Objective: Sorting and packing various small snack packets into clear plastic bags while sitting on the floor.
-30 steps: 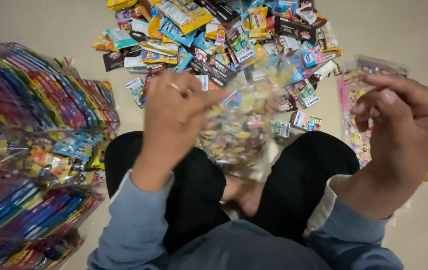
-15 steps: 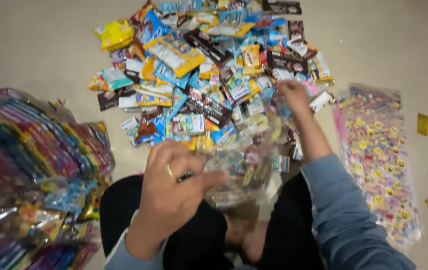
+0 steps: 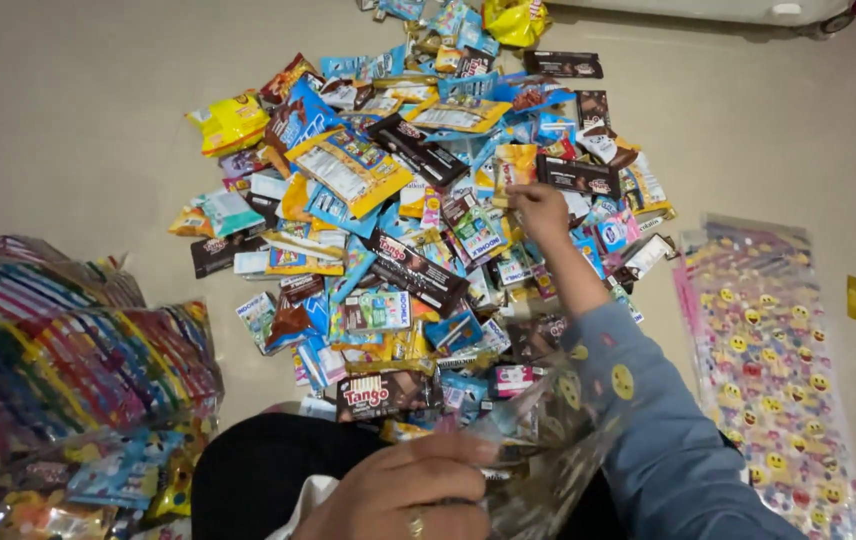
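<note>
Two hands are busy over a big pile of snack packets point(image 3: 418, 200) lying on the pale floor point(image 3: 78, 120). The right hand point(image 3: 538, 212) is reaching far out toward twelve o'clock, into the middle of the pile, and its fingers are curling down onto the packets there, just beside a small yellow packet point(image 3: 514, 162) and a dark chocolate bar wrapper point(image 3: 578, 175); I cannot tell if they are really pinching one. The left hand point(image 3: 403, 492) is sitting low at six o'clock with a ring on one finger, and its fingers are squeezing tight on the edge of a clear plastic bag point(image 3: 548, 440) with little smiley faces on it. That bag is hanging open at about five o'clock, just under the blue sleeve point(image 3: 668, 440) of the right arm. At three o'clock a stack of smiley-face bags point(image 3: 768, 350) is lying flat. At nine o'clock, packs of rainbow-striped bags point(image 3: 58, 350) are piling up beside the dark knee point(image 3: 258, 460).
</note>
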